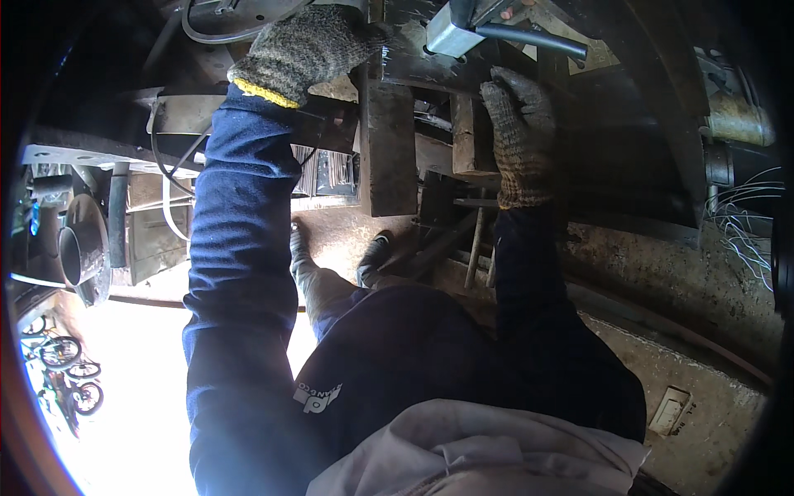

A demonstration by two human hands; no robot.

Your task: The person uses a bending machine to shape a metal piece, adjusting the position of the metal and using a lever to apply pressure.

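A dark, flat metal plate [413, 68] lies at the top middle, with a short square steel tube [453, 35] standing on it. A dark round rod [533, 37] reaches right from beside the tube. My left hand [306, 50], in a grey knit glove with a yellow cuff, is closed at the plate's left edge; its fingertips are in shadow. At the plate's right edge is my right hand [523, 124], in a brown-grey knit glove, fingers curled, tips partly hidden. Two thick steel bars, a left one [389, 153] and a right one [466, 136], stick out below the plate.
Another person's fingertips [506, 12] seem to show past the tube. A flanged pipe [81, 244] and looped cable [165, 174] are at left. Large dark steel sheeting [637, 157] borders my right side, with loose wires [744, 227] beyond. Parked two-wheelers [62, 355] stand outside.
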